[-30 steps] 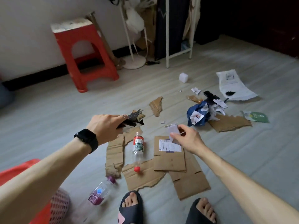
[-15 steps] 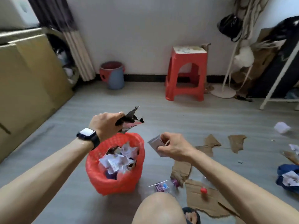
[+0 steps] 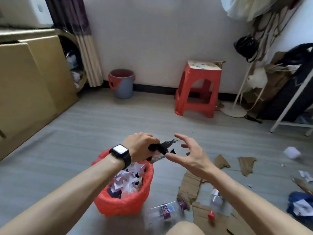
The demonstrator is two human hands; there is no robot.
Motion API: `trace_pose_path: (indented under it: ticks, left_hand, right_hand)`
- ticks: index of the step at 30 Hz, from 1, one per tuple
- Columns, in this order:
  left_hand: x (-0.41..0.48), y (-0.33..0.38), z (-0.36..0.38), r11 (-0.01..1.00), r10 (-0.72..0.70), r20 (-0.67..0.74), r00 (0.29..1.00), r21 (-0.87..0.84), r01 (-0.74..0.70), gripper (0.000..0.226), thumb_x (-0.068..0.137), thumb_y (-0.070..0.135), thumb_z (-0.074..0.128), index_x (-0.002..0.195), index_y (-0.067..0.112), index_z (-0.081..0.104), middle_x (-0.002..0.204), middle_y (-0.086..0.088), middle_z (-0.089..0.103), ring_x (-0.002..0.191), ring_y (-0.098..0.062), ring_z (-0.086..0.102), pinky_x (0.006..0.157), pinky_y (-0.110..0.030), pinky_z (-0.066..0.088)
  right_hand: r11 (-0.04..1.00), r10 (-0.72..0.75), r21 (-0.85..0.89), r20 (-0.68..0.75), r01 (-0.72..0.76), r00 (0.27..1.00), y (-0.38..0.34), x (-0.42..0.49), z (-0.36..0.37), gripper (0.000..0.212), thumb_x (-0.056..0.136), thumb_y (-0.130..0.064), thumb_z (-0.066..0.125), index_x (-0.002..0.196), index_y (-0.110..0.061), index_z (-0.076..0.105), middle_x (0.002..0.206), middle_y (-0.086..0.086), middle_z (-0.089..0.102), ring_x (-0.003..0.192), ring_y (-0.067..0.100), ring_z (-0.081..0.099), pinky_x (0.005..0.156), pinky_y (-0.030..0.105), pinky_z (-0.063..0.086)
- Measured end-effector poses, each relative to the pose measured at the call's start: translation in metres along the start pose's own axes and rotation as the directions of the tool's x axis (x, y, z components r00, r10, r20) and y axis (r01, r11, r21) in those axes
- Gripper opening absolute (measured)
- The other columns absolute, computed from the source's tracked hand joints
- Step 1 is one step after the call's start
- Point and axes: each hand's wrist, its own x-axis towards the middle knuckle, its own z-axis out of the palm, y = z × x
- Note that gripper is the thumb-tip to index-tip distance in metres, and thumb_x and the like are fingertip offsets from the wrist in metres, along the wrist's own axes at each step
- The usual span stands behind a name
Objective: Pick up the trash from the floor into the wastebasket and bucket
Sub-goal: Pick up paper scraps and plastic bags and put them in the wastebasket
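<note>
Grey plank floor [image 3: 84, 133] fills the head view and runs back to a white wall with a black skirting.

Writing first. The only label you can partly read is on the clear bottle [image 3: 165, 212] lying by your knee: a purple band with white letters that begin SOD, the rest smeared by blur. A second bottle [image 3: 216, 199], its red cap toward you, lies across torn cardboard [image 3: 191, 185], and its label is unreadable. Your watch [image 3: 120, 152] shows only a white glare.

Edges and room next. The red wastebasket [image 3: 125, 206] stands on the floor right under your left forearm, heaped with white paper scraps up near its rim. To its left, bare floor stretches to the big cardboard boxes [image 3: 25, 92]. Beyond it, bare floor runs to the grey bucket [image 3: 122, 87] with a red rim, which stands against the wall. The red stool [image 3: 198, 92] is well to the bucket's right. On your right, more cardboard pieces, a white crumpled lump [image 3: 292, 152] and a blue bag [image 3: 299, 202] crowd the floor.

Now the hands. Your left hand [image 3: 140, 145] is clenched round a dark torn scrap [image 3: 165, 145], held above the far rim of the wastebasket. Your right hand [image 3: 188, 156] holds nothing, its fingers spread and slightly curved. Its thumb tip is just beside the scrap, and you cannot tell whether it touches.
</note>
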Motion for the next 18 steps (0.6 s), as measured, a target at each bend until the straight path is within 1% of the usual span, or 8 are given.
trace_pose_path:
  ticks: [3,6,9,12,13,15,17,18]
  left_hand:
    - [0.046,0.063,0.008,0.988,0.08,0.055,0.995,-0.14,-0.071,0.022,0.082,0.04,0.066,0.104,0.034,0.067,0.088,0.004,0.071,0.082,-0.027,0.065,0.065,-0.036,0.053]
    - [0.083,0.124,0.015,0.948,0.164,0.017,0.986,-0.278,-0.153,0.032,0.078,0.045,0.072,0.105,0.036,0.06,0.09,0.005,0.072,0.079,-0.024,0.065,0.067,-0.035,0.054]
    - [0.11,0.187,0.02,0.92,0.229,0.012,0.973,-0.33,-0.213,0.035,0.078,0.048,0.073,0.101,0.033,0.051,0.089,0.003,0.071,0.077,-0.026,0.065,0.067,-0.036,0.054]
    - [0.121,0.241,0.025,0.874,0.267,-0.003,0.964,-0.42,-0.244,0.038,0.074,0.047,0.078,0.096,0.036,0.049,0.085,0.005,0.069,0.074,-0.021,0.065,0.066,-0.036,0.055]
    - [0.123,0.251,0.028,0.824,0.273,0.015,0.962,-0.519,-0.226,0.04,0.07,0.047,0.082,0.096,0.037,0.051,0.085,0.007,0.07,0.074,-0.017,0.066,0.067,-0.034,0.056]
    - [0.124,0.267,0.031,0.666,0.311,0.117,0.943,-0.735,-0.128,0.041,0.069,0.047,0.084,0.101,0.043,0.06,0.092,0.009,0.072,0.083,-0.008,0.069,0.076,-0.026,0.057]
    - [0.124,0.275,0.031,0.481,0.364,0.22,0.905,-0.877,0.02,0.036,0.078,0.04,0.081,0.112,0.041,0.066,0.1,0.01,0.074,0.093,-0.005,0.069,0.081,-0.02,0.054]
    - [0.123,0.279,0.035,0.406,0.373,0.251,0.893,-0.91,0.086,0.033,0.084,0.031,0.077,0.116,0.034,0.068,0.1,0.009,0.075,0.092,-0.005,0.07,0.079,-0.017,0.052]
  right_hand:
    - [1.0,0.009,-0.007,-0.064,-0.009,0.998,0.011,-0.029,-0.06,0.058,0.075,-0.051,0.082,0.128,-0.042,0.06,0.127,-0.024,0.059,0.113,-0.004,0.057,0.095,0.026,0.05]
    - [0.998,0.0,-0.062,-0.228,-0.014,0.974,0.029,-0.058,-0.096,0.026,0.079,-0.038,0.083,0.102,-0.032,0.073,0.102,-0.019,0.072,0.096,-0.005,0.065,0.083,0.021,0.053]
    - [0.994,0.004,-0.093,-0.475,-0.054,0.88,0.056,-0.089,-0.127,0.019,0.078,-0.03,0.085,0.092,-0.03,0.073,0.095,-0.015,0.071,0.089,0.0,0.067,0.081,0.022,0.055]
    - [0.988,0.114,-0.025,-0.545,-0.152,0.831,0.074,-0.117,-0.158,0.017,0.079,-0.023,0.082,0.089,-0.033,0.072,0.085,-0.016,0.073,0.08,0.0,0.068,0.072,0.019,0.053]
    - [0.984,0.156,0.022,-0.57,-0.175,0.806,0.08,-0.124,-0.166,0.019,0.08,-0.018,0.079,0.088,-0.033,0.072,0.083,-0.017,0.073,0.079,0.001,0.069,0.072,0.021,0.055]
    - [0.973,0.23,0.127,-0.633,-0.194,0.739,0.094,-0.139,-0.181,0.024,0.082,-0.008,0.075,0.089,-0.031,0.073,0.085,-0.014,0.075,0.082,0.005,0.071,0.072,0.025,0.058]
    - [0.915,0.353,0.385,-0.622,-0.119,0.698,0.104,-0.147,-0.19,0.022,0.083,-0.001,0.075,0.088,-0.022,0.074,0.085,-0.005,0.076,0.082,0.013,0.072,0.068,0.027,0.059]
    - [0.842,0.432,0.534,-0.577,-0.08,0.694,0.106,-0.151,-0.192,0.021,0.083,0.002,0.074,0.087,-0.018,0.075,0.083,0.0,0.076,0.079,0.016,0.071,0.065,0.026,0.058]
